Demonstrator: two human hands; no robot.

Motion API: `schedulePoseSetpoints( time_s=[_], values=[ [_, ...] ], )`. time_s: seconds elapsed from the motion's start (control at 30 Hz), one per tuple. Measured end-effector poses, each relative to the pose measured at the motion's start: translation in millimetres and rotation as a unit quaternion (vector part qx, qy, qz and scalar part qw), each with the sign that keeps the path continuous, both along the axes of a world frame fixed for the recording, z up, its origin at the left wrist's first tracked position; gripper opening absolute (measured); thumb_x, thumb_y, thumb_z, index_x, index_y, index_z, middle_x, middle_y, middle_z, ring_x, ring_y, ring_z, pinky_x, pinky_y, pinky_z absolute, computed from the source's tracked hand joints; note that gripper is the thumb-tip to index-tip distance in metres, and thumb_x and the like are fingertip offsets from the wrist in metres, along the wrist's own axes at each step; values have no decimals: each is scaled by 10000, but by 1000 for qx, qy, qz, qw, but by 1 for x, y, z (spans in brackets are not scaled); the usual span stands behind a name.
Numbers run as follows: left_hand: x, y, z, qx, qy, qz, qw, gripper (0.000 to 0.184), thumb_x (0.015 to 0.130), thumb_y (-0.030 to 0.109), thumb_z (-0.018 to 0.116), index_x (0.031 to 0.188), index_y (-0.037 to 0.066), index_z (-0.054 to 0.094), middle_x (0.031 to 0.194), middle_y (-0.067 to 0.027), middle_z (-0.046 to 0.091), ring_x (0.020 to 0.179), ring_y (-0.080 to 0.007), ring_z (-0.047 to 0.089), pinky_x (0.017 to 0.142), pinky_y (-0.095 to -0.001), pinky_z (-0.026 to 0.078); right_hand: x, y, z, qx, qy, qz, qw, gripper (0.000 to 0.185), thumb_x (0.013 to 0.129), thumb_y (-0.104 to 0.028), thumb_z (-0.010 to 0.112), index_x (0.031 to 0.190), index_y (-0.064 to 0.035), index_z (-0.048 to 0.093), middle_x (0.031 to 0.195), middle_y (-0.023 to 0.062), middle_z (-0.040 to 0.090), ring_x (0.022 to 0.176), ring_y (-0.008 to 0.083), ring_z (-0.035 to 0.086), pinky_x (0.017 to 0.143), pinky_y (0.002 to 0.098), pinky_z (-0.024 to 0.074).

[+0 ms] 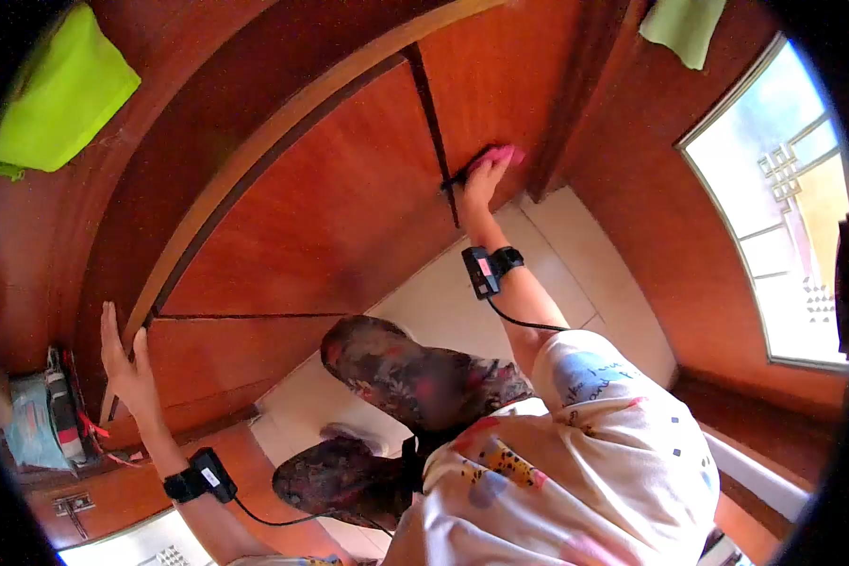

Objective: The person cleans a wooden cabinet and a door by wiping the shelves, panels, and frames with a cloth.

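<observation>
My right hand point(482, 181) is closed on a pink cloth point(507, 156), which is pressed to the lower part of a reddish-brown wooden cabinet door point(500, 85), just right of a dark gap between two panels. At the left, my left hand point(130, 375) rests against the cabinet's edge strip point(174, 269) with fingers stretched and apart, holding nothing. A wide wooden panel point(311, 203) lies between the two hands. Part of the pink cloth is hidden under my right fingers.
A lime-green cloth point(66, 94) lies on the upper left surface, and a pale green cloth point(684, 28) at top right. Packets and a red-black item point(64, 415) sit by my left hand. Pale floor tiles point(557, 250) lie below; a patterned window point(778, 208) is at right.
</observation>
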State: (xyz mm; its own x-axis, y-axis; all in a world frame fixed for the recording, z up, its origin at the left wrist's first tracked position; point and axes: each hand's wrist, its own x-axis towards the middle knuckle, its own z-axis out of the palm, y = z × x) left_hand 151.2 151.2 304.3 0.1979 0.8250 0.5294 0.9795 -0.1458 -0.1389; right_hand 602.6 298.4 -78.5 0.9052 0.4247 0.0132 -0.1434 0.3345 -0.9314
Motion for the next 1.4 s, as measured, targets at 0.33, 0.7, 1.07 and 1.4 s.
schedulePoseSetpoints(
  time_s=[0.33, 0.7, 1.07, 1.4],
  values=[
    [-7, -3, -1, 7, -18, -7, 1000, 494, 902, 258, 538, 1348, 83, 416, 1379, -115, 427, 1287, -280, 380, 1073, -402, 269, -86, -71, 115, 18, 222, 217, 950, 626, 910, -46, 389, 1461, -133, 106, 1225, 78, 412, 1025, 188, 448, 886, 309, 371],
    [-14, -1, -3, 46, 14, -16, 999, 503, 895, 286, 550, 1341, 90, 424, 1369, -102, 441, 1274, -268, 400, 1043, -402, 305, -139, -69, 279, 118, -429, 15, 895, 567, 825, -50, 506, 1369, -78, 352, 1464, 211, 208, 1370, 425, 113, 1043, 615, 109],
    [-20, -1, -8, 68, 13, 16, 997, 547, 880, 432, 532, 1342, 157, 434, 1376, -70, 438, 1283, -262, 389, 1056, -415, 308, -177, -112, 72, 24, -707, 275, 651, 582, 755, -86, 606, 1306, -203, 463, 1371, 117, 366, 1272, 343, 338, 990, 635, 228],
    [-26, -4, -10, 65, 6, -1, 998, 636, 856, 371, 579, 1396, 149, 327, 1436, -72, 346, 1331, -254, 311, 1090, -421, 255, -252, -99, 283, 218, -811, 210, 502, 570, 740, -109, 621, 1285, -210, 489, 1384, 24, 396, 1263, 199, 369, 1002, 515, 258]
  ],
)
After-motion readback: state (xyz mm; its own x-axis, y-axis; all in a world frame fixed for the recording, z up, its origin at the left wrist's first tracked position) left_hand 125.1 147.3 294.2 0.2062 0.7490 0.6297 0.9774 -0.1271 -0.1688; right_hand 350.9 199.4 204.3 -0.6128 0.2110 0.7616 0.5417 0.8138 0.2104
